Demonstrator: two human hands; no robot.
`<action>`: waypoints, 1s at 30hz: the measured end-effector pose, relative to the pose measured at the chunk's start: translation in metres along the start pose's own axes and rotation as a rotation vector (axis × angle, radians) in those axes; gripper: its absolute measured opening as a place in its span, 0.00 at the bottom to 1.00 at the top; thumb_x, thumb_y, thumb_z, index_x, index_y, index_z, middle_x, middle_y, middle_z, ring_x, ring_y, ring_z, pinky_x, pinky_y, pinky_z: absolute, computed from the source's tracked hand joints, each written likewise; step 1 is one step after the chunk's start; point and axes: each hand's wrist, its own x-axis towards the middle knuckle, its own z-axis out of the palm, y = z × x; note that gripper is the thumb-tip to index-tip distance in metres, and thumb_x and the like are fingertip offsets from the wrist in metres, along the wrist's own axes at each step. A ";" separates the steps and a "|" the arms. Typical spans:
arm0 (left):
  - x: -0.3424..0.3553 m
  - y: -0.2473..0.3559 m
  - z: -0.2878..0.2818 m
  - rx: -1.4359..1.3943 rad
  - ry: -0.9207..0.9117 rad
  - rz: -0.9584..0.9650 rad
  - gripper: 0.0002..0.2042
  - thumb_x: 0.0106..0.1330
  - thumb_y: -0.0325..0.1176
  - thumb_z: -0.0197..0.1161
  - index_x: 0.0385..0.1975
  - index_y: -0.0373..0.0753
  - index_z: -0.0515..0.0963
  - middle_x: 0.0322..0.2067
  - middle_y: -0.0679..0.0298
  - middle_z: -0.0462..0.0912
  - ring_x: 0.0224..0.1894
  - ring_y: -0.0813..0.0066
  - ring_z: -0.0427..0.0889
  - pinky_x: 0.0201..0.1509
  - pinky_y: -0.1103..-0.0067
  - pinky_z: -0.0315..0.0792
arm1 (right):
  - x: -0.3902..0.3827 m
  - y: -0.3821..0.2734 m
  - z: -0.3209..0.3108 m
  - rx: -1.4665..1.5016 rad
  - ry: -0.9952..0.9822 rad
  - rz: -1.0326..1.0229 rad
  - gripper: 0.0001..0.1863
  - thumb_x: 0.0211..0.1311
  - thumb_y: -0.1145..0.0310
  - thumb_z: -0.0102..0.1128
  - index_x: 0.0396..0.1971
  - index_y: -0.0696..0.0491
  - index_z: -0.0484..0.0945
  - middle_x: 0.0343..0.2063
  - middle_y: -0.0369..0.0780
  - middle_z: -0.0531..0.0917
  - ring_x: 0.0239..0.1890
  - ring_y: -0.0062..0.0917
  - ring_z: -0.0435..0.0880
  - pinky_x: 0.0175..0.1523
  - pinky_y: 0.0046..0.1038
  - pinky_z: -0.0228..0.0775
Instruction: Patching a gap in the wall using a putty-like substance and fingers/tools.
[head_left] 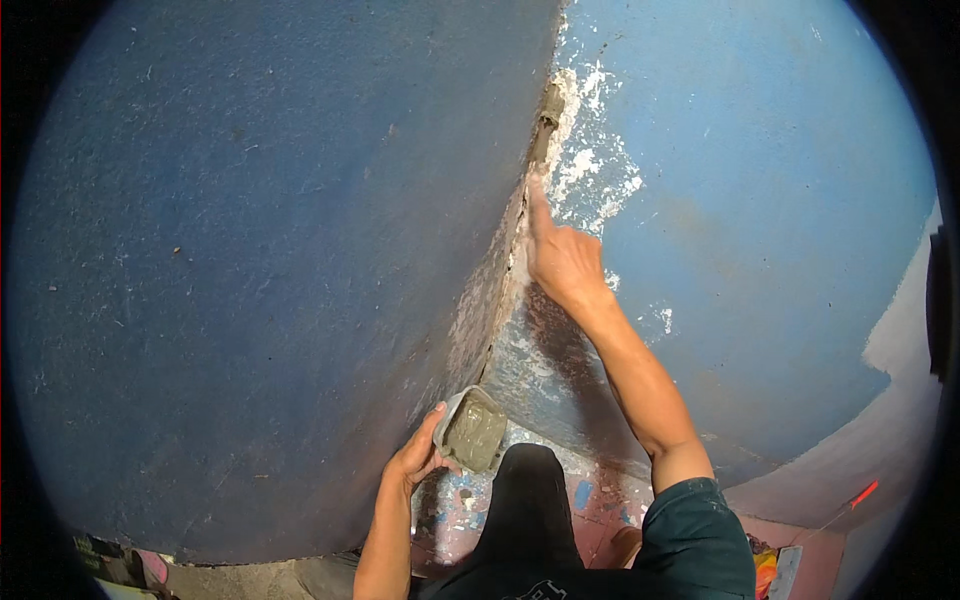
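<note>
My left hand (416,456) grips a small light-coloured plastic tub (447,417) by its side, low in front of me. Grey-green wet paste (474,436), like cement or filler, lies inside the tub. My right hand (566,264) holds nothing; its index finger is stretched up along the corner between two walls, and the other fingers are curled. Just above that fingertip, a strip of grey paste (546,128) sits in the corner. A rough dark crack (511,258) runs down the corner below the fingertip.
A dark blue wall (270,270) rises on the left, a lighter blue wall (740,230) on the right. White patches of peeled paint (585,165) border the corner. Paint flakes litter the reddish floor (590,520) around my knee (530,500). A red-handled tool (864,494) is at lower right.
</note>
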 end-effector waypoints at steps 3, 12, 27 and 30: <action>-0.003 0.000 0.007 0.002 0.046 -0.008 0.34 0.73 0.64 0.49 0.62 0.37 0.70 0.43 0.52 0.84 0.35 0.61 0.87 0.27 0.65 0.84 | 0.012 -0.002 -0.048 0.050 0.080 0.054 0.50 0.55 0.77 0.51 0.78 0.55 0.36 0.12 0.42 0.76 0.11 0.35 0.74 0.20 0.40 0.67; -0.003 0.000 0.003 0.038 0.038 0.008 0.34 0.72 0.65 0.49 0.61 0.37 0.72 0.43 0.52 0.84 0.36 0.62 0.87 0.28 0.66 0.84 | 0.033 0.011 -0.039 -0.056 0.098 0.048 0.50 0.54 0.78 0.52 0.78 0.46 0.43 0.17 0.48 0.81 0.19 0.43 0.83 0.28 0.47 0.74; 0.000 -0.002 -0.001 0.048 0.016 -0.021 0.35 0.72 0.65 0.50 0.62 0.38 0.70 0.45 0.51 0.83 0.37 0.60 0.87 0.28 0.63 0.84 | 0.054 0.016 -0.047 -0.019 0.203 -0.006 0.44 0.62 0.73 0.47 0.77 0.47 0.42 0.15 0.49 0.80 0.20 0.49 0.82 0.31 0.49 0.75; 0.000 -0.004 -0.004 0.051 0.003 -0.017 0.35 0.72 0.65 0.50 0.62 0.38 0.70 0.46 0.51 0.83 0.38 0.59 0.87 0.28 0.63 0.84 | 0.032 0.011 -0.024 0.023 0.088 0.039 0.42 0.65 0.72 0.46 0.78 0.46 0.40 0.16 0.50 0.80 0.20 0.49 0.81 0.33 0.50 0.75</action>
